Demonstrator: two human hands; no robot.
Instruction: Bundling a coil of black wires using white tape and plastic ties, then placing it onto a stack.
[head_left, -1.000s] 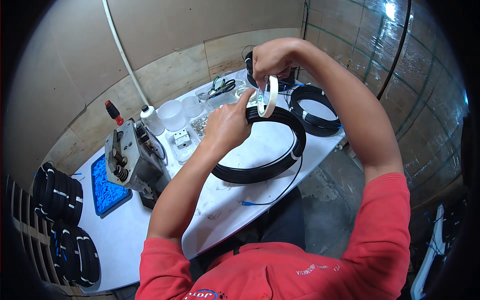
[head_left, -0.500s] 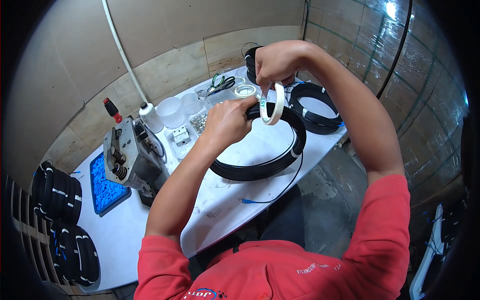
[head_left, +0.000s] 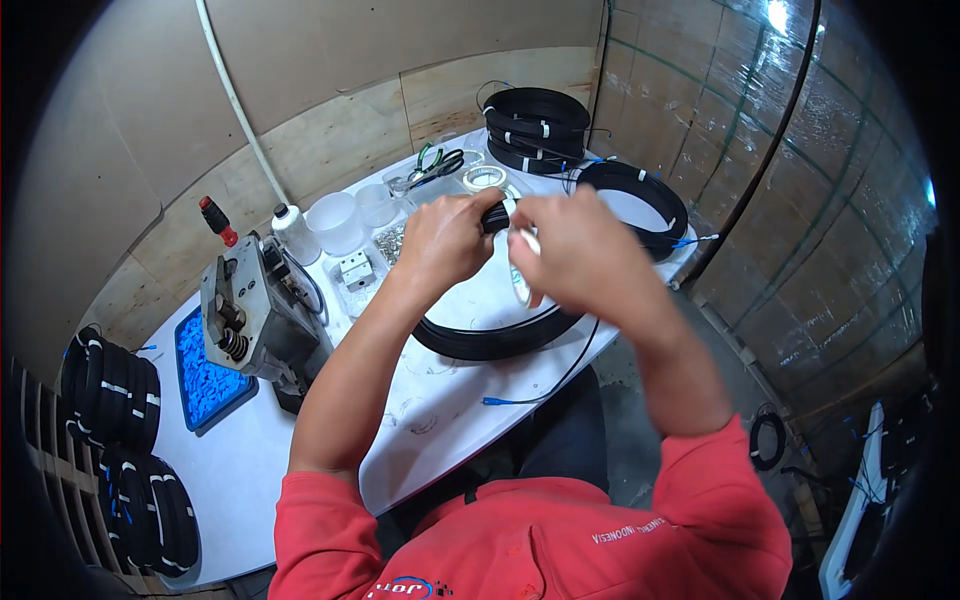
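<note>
Hidden: the far arc of the black cable coil [head_left: 497, 340] lies under both hands; the right hand [head_left: 575, 250] is motion-blurred, so its fingertips cannot be told apart
Cut off: the white tape roll [head_left: 521, 282] shows only as a pale edge below the right palm
Left hand [head_left: 445, 240]: forearm rises from the near edge, wrist bent inward, grip clamped on the coil's far side where a white band wraps it
Right hand: forearm comes in from the near right, palm down, grip closed about the tape roll, just beside the left hand
Coil position: flat on the white bench [head_left: 440, 420], centre, near arc exposed; a thin lead with a blue connector [head_left: 492, 402] trails toward the near edge
Left of bench: grey metal machine [head_left: 255, 315], blue tray [head_left: 205, 375] beside it
Far side: spare tape roll [head_left: 484, 178], clear cups [head_left: 335, 220], stacked finished coils [head_left: 535, 125], a single coil [head_left: 640, 205] at the right
</note>
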